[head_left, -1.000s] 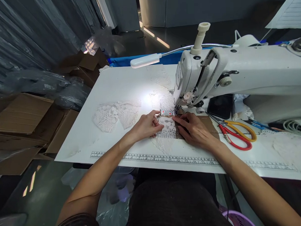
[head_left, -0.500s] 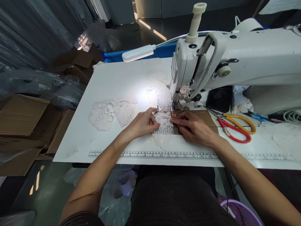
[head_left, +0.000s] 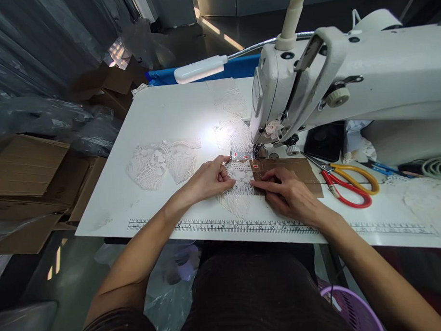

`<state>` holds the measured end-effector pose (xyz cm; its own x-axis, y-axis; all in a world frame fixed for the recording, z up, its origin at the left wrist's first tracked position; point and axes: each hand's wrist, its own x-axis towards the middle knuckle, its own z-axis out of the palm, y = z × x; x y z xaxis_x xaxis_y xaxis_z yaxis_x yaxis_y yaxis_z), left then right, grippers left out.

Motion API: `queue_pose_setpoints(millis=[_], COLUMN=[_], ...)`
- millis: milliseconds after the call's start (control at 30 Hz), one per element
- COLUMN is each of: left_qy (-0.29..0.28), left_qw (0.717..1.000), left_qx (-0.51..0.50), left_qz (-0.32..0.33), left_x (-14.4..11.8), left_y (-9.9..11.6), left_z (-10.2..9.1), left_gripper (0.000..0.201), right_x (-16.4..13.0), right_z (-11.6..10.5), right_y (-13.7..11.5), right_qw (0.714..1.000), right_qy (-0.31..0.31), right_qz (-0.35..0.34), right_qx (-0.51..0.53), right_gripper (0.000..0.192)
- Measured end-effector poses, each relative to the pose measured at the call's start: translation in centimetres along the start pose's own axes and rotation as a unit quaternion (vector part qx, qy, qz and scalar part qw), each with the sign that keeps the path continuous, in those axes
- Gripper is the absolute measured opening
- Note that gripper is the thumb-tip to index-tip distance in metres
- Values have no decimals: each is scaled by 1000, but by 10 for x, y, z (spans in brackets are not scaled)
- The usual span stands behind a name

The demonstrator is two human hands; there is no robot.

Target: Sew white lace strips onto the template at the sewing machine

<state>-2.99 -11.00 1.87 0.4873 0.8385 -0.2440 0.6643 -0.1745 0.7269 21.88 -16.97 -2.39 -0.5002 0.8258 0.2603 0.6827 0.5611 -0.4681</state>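
Note:
A white lace piece (head_left: 241, 178) lies in front of the needle area of the sewing machine (head_left: 265, 106). At its left edge my left hand (head_left: 212, 178) is closed, thumb and fingers pinched on the lace, with the index fingertip by a strip with red marks (head_left: 238, 156). From the other side my right hand (head_left: 290, 189) rests over a brown card (head_left: 296, 170). Its index finger is stretched out, the tip touching the lace's right edge; the other fingers are partly bent. More lace (head_left: 239, 136) lies behind the presser foot (head_left: 256, 150).
Two joined lace cups (head_left: 164, 162) lie on the left of the white table (head_left: 106, 203). Scissors (head_left: 346, 180) with red and yellow handles and a dark phone-like slab (head_left: 324, 141) are at right. A lit lamp (head_left: 201, 69) hangs above. Cardboard boxes (head_left: 32, 165) stand beside the table.
My right hand has shifted very slightly right over the brown card, its index finger still at the lace. My left hand keeps its pinch. The camera view has moved slightly.

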Motion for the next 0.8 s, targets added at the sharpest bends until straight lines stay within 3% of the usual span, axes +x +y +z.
queue_pose_setpoints(millis=[200, 800], left_qy=[-1, -7], left_qw=[1000, 999], left_qx=[3, -31], left_qz=[-4, -6], left_x=[-1, -3], left_y=[4, 0], left_z=[0, -4], left_gripper=[62, 64], right_x=[-6, -4], right_z=[4, 8], right_y=[-5, -4], right_qw=[998, 998], right_qy=[-12, -6], right_qz=[-27, -13], right_qx=[-60, -55], right_gripper=[41, 43])
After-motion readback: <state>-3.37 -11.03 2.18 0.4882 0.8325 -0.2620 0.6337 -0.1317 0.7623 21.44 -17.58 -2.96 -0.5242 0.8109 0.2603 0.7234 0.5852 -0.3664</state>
